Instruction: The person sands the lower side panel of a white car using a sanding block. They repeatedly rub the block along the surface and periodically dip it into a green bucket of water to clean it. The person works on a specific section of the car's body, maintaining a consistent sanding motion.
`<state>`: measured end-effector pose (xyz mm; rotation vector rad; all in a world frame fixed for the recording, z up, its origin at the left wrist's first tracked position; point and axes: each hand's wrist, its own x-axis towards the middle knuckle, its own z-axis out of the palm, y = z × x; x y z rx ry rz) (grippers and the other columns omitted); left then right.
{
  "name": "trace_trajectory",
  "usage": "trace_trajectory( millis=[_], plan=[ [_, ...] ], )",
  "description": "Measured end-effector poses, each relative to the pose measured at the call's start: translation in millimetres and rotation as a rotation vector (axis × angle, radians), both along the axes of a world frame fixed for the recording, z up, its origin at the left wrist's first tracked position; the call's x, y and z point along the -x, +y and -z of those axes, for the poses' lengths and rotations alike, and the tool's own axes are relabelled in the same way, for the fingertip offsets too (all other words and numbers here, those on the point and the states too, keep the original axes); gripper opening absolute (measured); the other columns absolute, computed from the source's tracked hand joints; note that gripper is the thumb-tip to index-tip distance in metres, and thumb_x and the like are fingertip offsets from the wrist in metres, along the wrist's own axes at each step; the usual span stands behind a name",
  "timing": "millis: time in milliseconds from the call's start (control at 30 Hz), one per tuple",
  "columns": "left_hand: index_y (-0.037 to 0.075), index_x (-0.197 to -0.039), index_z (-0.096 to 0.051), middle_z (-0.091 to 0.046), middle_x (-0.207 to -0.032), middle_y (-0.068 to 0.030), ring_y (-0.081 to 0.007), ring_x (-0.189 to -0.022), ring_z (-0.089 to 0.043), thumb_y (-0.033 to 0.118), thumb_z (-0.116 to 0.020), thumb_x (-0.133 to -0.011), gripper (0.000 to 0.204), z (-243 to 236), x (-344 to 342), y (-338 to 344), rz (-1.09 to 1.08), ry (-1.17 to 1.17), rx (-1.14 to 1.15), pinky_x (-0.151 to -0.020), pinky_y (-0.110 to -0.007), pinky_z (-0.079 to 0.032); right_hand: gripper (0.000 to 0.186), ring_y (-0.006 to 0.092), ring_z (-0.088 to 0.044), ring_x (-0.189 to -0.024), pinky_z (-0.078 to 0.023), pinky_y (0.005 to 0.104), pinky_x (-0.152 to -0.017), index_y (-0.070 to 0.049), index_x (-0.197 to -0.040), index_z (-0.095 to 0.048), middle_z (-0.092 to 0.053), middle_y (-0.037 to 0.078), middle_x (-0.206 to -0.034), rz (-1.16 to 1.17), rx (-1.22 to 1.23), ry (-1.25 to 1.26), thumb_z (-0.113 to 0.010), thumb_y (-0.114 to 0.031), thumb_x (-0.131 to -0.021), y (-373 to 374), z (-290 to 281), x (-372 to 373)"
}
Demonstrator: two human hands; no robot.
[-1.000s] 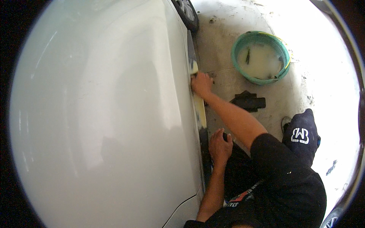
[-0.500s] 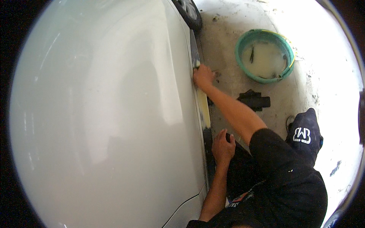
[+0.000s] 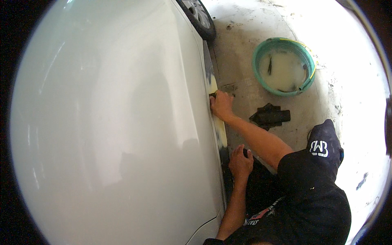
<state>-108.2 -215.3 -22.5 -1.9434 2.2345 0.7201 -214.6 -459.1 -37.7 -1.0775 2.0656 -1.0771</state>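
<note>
My right hand [image 3: 222,105] is closed on a piece of dark sandpaper [image 3: 213,94], seen only at its edge by the fingertips. It presses this against the lower side panel [image 3: 221,130] of a light-coloured car, where pale yellow filler and dark patches show. Nearer to me, my left hand [image 3: 241,162] rests by my black-clad knee, fingers stretched and thumb apart, with nothing visible in it. The car's smooth pale body [image 3: 122,122] fills the left side.
On the floor to the right stands a round green tub [image 3: 258,77] with cloudy water and dark pieces in it. Flat black pieces [image 3: 271,116] lie in a pile between tub and knees. A car wheel [image 3: 201,18] is at the far end.
My right hand has slid toward me along the side panel, uncovering yellow filler beyond it, and the dark edge by its fingers now shows. My left hand stays by the knee. The view has shifted slightly.
</note>
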Motion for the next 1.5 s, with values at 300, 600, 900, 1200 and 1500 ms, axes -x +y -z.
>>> trace_trajectory(
  millis=[300,600,900,1200,1500],
  plan=[
    [0.004,-0.128,-0.053,-0.054,-0.131,-0.0163,-0.0336,-0.122,-0.051,0.033,-0.052,-0.092,0.046,18.5,-5.6,-13.0,0.029,0.02,-0.038,-0.102,-0.045,-0.041,0.035,0.0373,-0.055,-0.111,-0.037,0.0584,-0.093,-0.001,-0.106,-0.061,-0.063,0.02,-0.109,0.042,-0.089,-0.056,-0.056,-0.033,-0.091,-10.0,-1.6,5.2],
    [0.005,-0.128,-0.054,-0.054,-0.132,-0.0167,-0.0331,-0.124,-0.049,0.032,-0.051,-0.093,0.044,12.7,-6.0,-15.1,0.038,-0.017,-0.025,-0.102,-0.045,-0.04,0.042,0.0375,-0.054,-0.114,-0.034,0.0598,-0.099,-0.003,-0.121,-0.057,-0.062,0.019,-0.116,0.023,-0.15,-0.151,-0.057,-0.032,-0.091,-21.0,-6.9,18.2],
    [0.002,-0.129,-0.052,-0.052,-0.134,-0.016,-0.0336,-0.125,-0.048,0.033,-0.051,-0.094,0.047,8.9,-8.5,-14.0,0.03,-0.006,-0.04,-0.103,-0.045,-0.04,0.04,0.039,-0.044,-0.123,-0.035,0.0582,-0.1,-0.008,-0.12,-0.06,-0.053,0.021,-0.124,0.121,-0.061,-0.025,-0.059,-0.032,-0.089,-30.6,-6.7,16.1],
    [0.003,-0.13,-0.052,-0.052,-0.134,-0.017,-0.0334,-0.125,-0.047,0.032,-0.051,-0.093,0.046,5.6,-9.9,-17.5,0.035,-0.024,-0.07,-0.103,-0.045,-0.04,0.04,0.0429,-0.04,-0.121,-0.038,0.0517,-0.1,-0.009,-0.121,-0.061,-0.047,0.025,-0.124,0.118,-0.017,-0.131,-0.063,-0.031,-0.087,-41.3,-8.0,19.6],
    [0.004,-0.125,-0.054,-0.058,-0.124,-0.0174,-0.0362,-0.116,-0.053,0.033,-0.053,-0.092,0.044,13.7,-9.3,-22.9,0.026,0.046,0.025,-0.097,-0.047,-0.044,0.041,0.0442,-0.04,-0.118,-0.034,0.053,-0.098,0.007,-0.108,-0.06,-0.048,0.032,-0.121,0.098,0.113,-0.022,-0.064,-0.026,-0.085,-42.1,8.5,13.1]
  ],
)
